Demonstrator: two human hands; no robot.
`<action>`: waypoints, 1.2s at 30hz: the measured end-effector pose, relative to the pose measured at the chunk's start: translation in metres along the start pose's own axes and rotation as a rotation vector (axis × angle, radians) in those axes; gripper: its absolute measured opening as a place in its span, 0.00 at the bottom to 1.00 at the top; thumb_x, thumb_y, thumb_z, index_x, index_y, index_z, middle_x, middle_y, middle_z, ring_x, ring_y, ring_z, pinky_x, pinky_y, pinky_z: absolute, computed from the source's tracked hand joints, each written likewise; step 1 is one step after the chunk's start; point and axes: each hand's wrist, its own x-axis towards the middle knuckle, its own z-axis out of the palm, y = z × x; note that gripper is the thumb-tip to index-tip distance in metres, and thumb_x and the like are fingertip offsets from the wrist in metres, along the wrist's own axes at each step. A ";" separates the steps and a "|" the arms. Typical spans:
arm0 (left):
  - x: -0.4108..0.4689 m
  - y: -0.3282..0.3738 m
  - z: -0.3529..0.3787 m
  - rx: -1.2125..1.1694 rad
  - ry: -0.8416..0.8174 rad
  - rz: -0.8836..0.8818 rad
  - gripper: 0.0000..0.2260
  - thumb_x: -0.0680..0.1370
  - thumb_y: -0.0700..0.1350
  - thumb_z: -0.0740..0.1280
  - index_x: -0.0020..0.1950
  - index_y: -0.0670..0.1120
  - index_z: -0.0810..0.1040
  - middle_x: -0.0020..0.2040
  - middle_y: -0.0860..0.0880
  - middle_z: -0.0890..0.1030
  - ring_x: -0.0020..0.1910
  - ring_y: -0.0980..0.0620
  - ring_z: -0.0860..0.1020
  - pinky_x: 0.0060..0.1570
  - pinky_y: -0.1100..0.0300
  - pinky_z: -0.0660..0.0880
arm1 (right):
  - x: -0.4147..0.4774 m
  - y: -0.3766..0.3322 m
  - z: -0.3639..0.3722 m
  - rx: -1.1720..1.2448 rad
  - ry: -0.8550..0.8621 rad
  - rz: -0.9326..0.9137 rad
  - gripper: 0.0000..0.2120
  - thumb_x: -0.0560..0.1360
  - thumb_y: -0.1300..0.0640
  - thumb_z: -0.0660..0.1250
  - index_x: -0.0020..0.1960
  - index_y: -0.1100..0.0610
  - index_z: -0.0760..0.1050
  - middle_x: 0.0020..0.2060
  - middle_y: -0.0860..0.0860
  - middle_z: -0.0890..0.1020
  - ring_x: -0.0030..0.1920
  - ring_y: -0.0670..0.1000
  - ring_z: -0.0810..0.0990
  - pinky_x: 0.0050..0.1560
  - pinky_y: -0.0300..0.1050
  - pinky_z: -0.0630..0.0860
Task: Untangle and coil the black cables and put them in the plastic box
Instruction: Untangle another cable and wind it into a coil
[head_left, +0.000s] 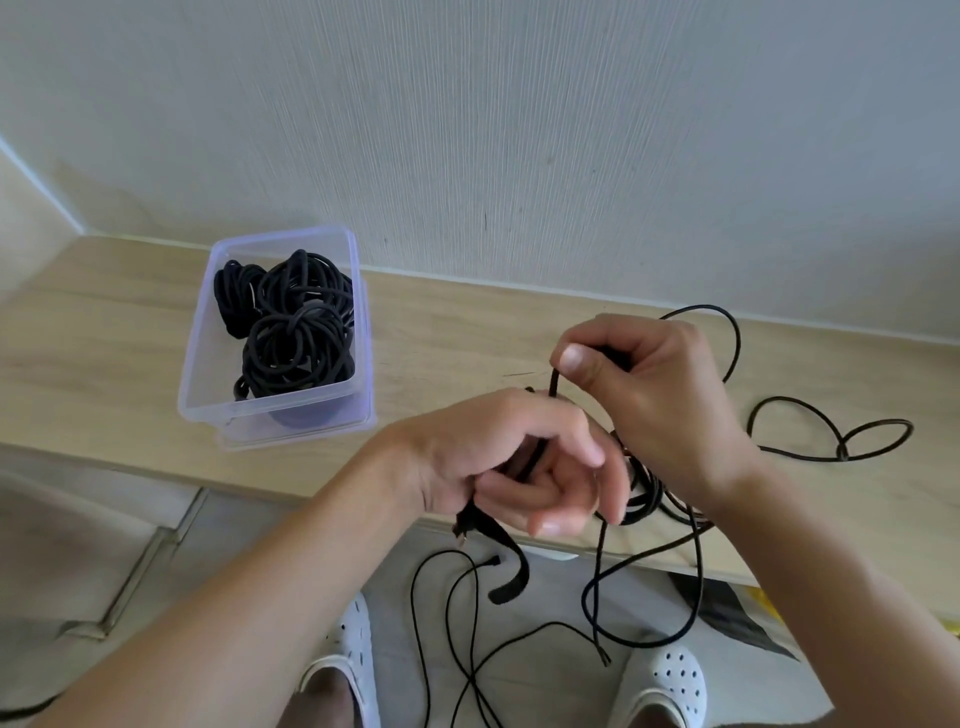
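Black cables, tangled, in left hand fist, right hand pinch; one plastic box.

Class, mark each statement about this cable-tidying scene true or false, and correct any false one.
1. The plastic box holds coiled cables. True.
2. The right hand is empty. False: it pinches a black cable between thumb and fingers.
3. A lid covers the box. False: its top is open.
4. The left hand grips cable over the near edge of the table. True.
5. All the cable lies on the table. False: strands hang below its edge toward the floor.
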 end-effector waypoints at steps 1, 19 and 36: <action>0.001 -0.001 0.001 -0.087 -0.083 0.045 0.12 0.75 0.44 0.61 0.43 0.38 0.81 0.24 0.44 0.75 0.16 0.57 0.58 0.20 0.65 0.54 | 0.001 0.003 0.000 0.031 -0.015 0.001 0.11 0.77 0.63 0.69 0.37 0.54 0.79 0.30 0.42 0.80 0.33 0.39 0.76 0.37 0.32 0.71; -0.003 0.006 -0.008 -0.443 0.661 0.527 0.51 0.47 0.32 0.60 0.70 0.60 0.73 0.70 0.47 0.74 0.72 0.43 0.71 0.70 0.35 0.66 | -0.021 0.005 0.020 -0.293 -0.413 0.098 0.13 0.79 0.61 0.64 0.36 0.60 0.77 0.20 0.43 0.68 0.24 0.45 0.66 0.27 0.33 0.62; -0.008 0.002 0.008 0.309 0.141 0.006 0.15 0.65 0.23 0.55 0.42 0.37 0.74 0.34 0.42 0.77 0.36 0.46 0.72 0.41 0.59 0.68 | 0.000 0.006 -0.009 -0.034 0.021 -0.035 0.10 0.78 0.58 0.68 0.37 0.53 0.78 0.24 0.40 0.72 0.27 0.41 0.67 0.30 0.33 0.66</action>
